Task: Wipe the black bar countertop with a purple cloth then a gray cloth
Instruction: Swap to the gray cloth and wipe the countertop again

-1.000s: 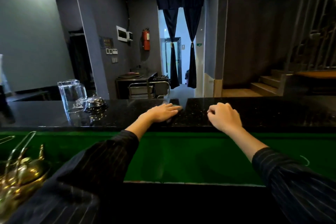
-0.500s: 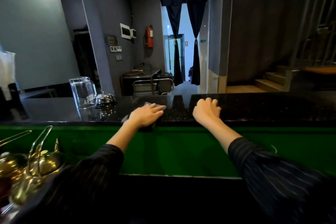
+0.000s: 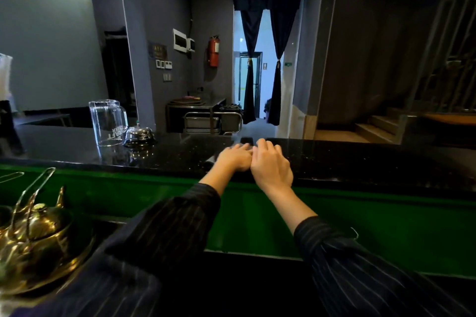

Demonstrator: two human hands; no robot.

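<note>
Both hands have closed together at frame centre: left hand (image 3: 235, 158) and right hand (image 3: 270, 165) touch, fingers flat on the countertop (image 3: 360, 159); cloth perhaps hidden beneath, grip unclear.

My left hand (image 3: 235, 158) lies palm down, fingers stretched forward and slightly blurred. My right hand (image 3: 270, 166) sits just beside it, palm down too, fingers loosely curled, its thumb side touching the left hand. Both forearms reach forward and converge, bare at the wrists, with dark pinstriped sleeves pushed back below.
</note>
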